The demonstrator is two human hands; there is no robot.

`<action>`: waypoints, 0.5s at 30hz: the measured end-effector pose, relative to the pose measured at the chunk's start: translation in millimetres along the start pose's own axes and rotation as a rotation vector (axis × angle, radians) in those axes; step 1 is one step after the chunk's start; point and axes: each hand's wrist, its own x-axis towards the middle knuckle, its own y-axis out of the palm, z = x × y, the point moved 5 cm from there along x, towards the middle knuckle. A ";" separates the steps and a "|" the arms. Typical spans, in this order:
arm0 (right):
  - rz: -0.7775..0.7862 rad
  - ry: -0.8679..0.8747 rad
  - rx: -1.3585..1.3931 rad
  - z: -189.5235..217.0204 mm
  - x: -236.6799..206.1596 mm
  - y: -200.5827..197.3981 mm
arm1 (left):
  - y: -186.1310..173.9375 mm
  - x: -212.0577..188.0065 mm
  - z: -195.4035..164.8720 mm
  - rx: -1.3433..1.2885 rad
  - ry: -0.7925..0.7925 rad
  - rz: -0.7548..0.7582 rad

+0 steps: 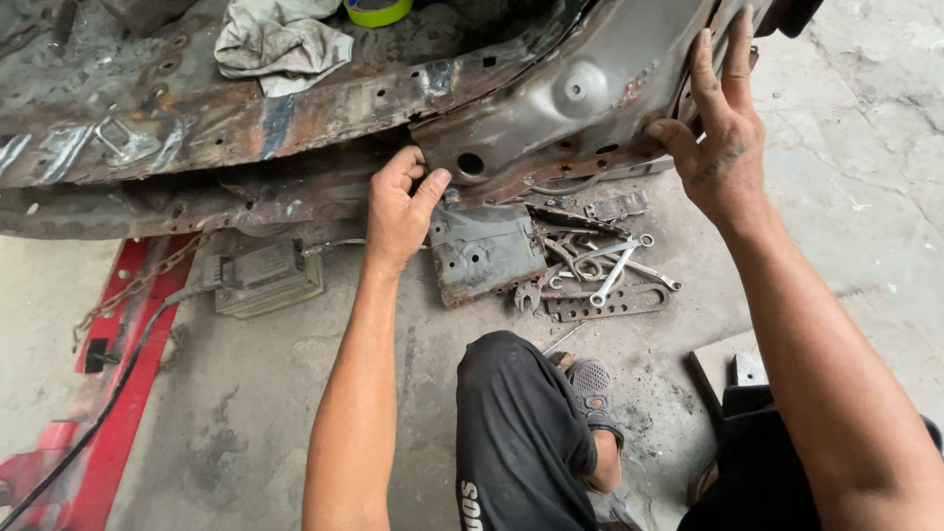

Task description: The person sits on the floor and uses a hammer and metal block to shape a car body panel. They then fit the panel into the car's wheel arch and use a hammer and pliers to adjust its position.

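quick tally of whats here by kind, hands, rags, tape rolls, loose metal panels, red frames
hands: 2, left and right
rag: 1
tape roll: 1
grey metal panel held up by both hands: 1
red frame: 1
total: 6

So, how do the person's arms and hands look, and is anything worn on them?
Both arms are bare to beyond the elbow: no sleeves, gloves, watch or rings visible. The right hand has a dark smudged mark on its back. The left hand shows grime on its fingers.

bare forearms, black trousers, a grey mesh shoe.
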 end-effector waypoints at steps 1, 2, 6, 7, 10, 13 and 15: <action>0.001 0.006 0.009 0.5 0.5 -0.1 | 0.1 0.1 -0.8 0.003 0.007 0.003; 0.002 0.012 0.017 1.0 0.9 -0.3 | 0.3 0.1 -1.3 0.005 0.013 0.007; 0.006 0.003 0.001 4.7 1.7 -0.9 | 0.6 -0.2 1.7 -0.023 -0.010 0.004; 0.014 0.029 0.016 3.8 1.6 -0.4 | 0.6 -0.3 3.8 -0.038 -0.024 0.006; 0.023 0.053 0.025 1.8 0.4 0.4 | -0.6 -0.1 9.9 -0.047 -0.029 0.007; 0.003 -0.011 -0.019 1.1 -0.3 0.5 | -3.1 0.8 15.4 -0.023 -0.008 -0.001; -0.005 -0.025 -0.021 -1.2 -0.5 1.8 | -5.1 1.3 17.8 0.004 0.001 -0.012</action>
